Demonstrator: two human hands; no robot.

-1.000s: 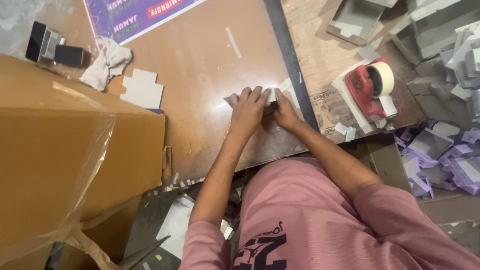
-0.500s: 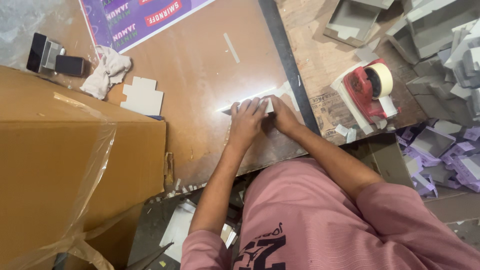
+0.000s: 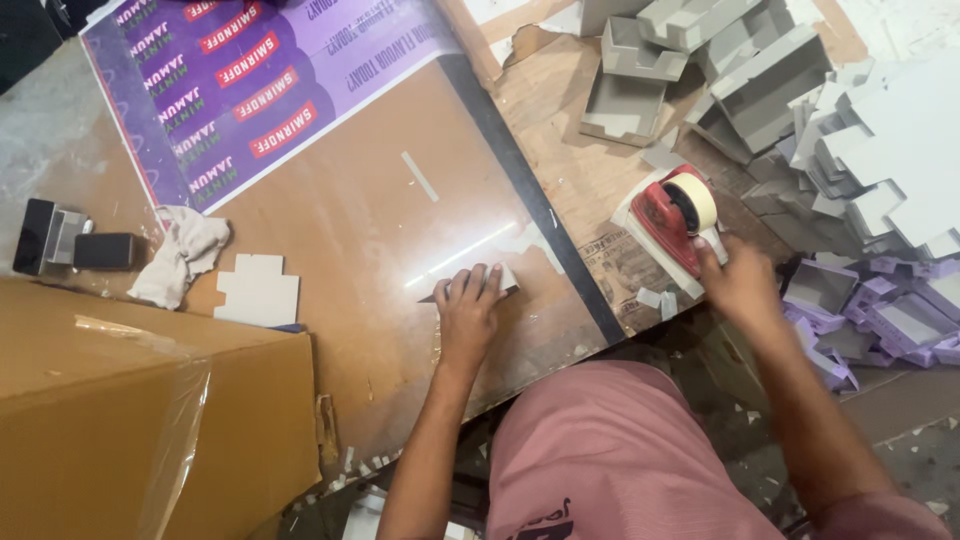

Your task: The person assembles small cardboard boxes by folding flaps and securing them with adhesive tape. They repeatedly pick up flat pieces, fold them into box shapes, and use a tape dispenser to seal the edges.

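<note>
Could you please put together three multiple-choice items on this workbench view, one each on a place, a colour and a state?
1. Where does the tape dispenser sit?
A. right of the dark table edge
B. on the white rag
C. on the brown carton

2. What colour is the tape dispenser's body?
A. blue
B. red
C. green

3. What is the left hand doing?
A. hanging in the air
B. gripping the rag
C. pressing flat on a folded card piece

Answers: 1 A, it lies beyond the table edge by the right hand. 2 B, its shell is plainly red. 3 C, the fingers lie spread on the piece.
</note>
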